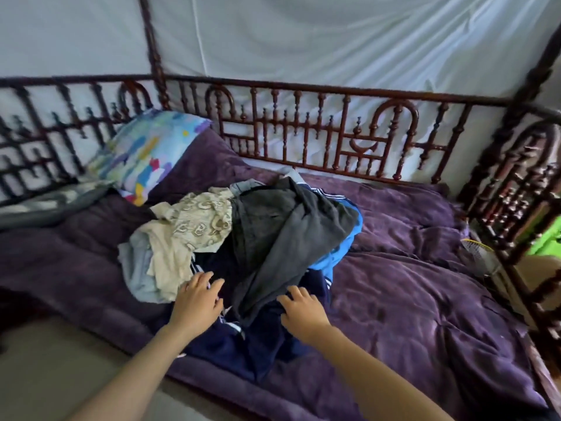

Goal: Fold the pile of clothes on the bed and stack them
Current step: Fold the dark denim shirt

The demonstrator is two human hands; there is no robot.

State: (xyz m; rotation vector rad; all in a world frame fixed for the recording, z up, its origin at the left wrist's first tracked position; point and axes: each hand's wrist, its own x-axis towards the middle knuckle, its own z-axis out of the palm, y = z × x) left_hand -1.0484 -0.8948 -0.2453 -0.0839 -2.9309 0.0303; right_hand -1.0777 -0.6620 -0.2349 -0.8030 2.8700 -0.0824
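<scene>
Touching one clothes pile (273,226): two hands (197,302) (303,311)

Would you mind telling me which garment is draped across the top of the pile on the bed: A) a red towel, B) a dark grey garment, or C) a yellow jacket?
B: the dark grey garment spreads over the navy garment, beside the beige patterned top.

No text can be read; the beige shirt (197,220) bears blurred, perhaps letter-like marks.
</scene>
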